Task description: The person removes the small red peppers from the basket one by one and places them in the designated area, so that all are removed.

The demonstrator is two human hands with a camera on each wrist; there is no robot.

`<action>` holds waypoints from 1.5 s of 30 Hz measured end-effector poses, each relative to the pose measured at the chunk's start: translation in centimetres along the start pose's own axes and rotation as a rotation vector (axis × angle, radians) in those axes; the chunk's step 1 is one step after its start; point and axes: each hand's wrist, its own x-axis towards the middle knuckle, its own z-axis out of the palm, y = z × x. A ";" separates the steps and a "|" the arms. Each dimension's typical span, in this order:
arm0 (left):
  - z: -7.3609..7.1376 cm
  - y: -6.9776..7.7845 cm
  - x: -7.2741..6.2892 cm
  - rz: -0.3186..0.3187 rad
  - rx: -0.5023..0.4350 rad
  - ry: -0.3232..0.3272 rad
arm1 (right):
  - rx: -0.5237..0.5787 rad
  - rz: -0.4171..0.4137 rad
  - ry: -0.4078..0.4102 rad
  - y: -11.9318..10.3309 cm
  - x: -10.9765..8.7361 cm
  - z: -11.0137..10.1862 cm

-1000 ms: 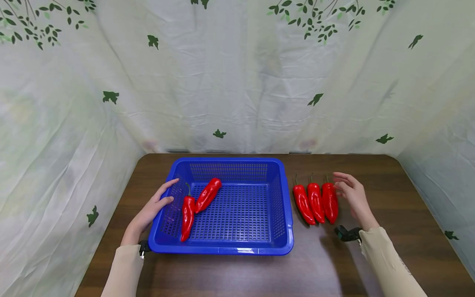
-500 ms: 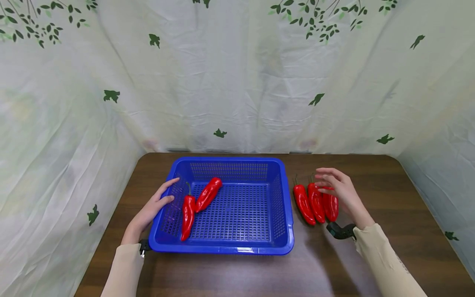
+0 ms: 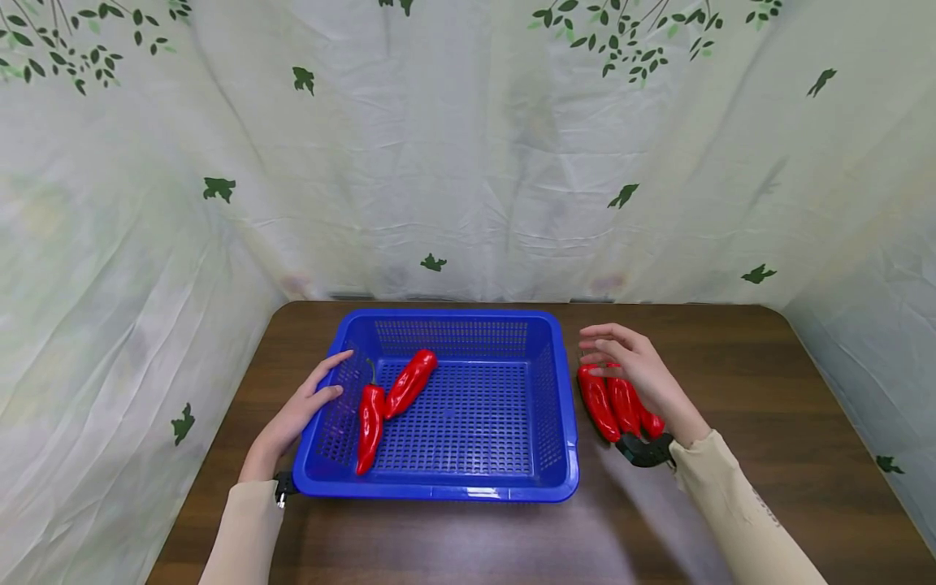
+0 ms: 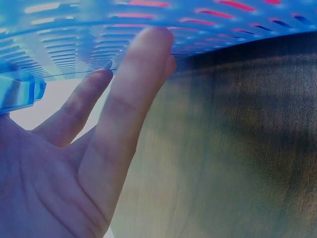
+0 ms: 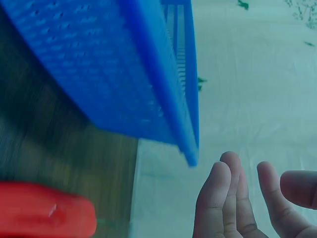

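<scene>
Red peppers (image 3: 623, 405) lie beneath right fingers (image 3: 605, 331) (sleeve marking (image 3: 767, 509) illegible).

Blue slotted basket (image 4: 89, 42) seen across top; red patches (image 4: 237, 5) glimpsed through its slots. Left hand (image 4: 94, 153) held palm in view, fingers (image 4: 131, 89) extended toward basket wall. Wood-grain counter (image 4: 237, 139) shown at right, partly shadowed.

The table (image 3: 439, 536) is viewed from the head, forward and down toward its far edge; the blue basket (image 3: 468, 422), shared by all views, is faced close up from each wrist
</scene>
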 end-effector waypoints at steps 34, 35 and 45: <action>0.1 0.2 -0.1 -0.011 0.014 0.003 | 0.129 0.020 -0.190 -1.1 3.3 9.3; 0.1 0.2 -0.1 -0.011 0.016 0.003 | 0.130 0.021 -0.193 -1.1 3.4 9.5; 0.1 0.3 -0.2 -0.014 -0.002 0.000 | 0.140 0.040 -0.190 -1.4 4.5 12.3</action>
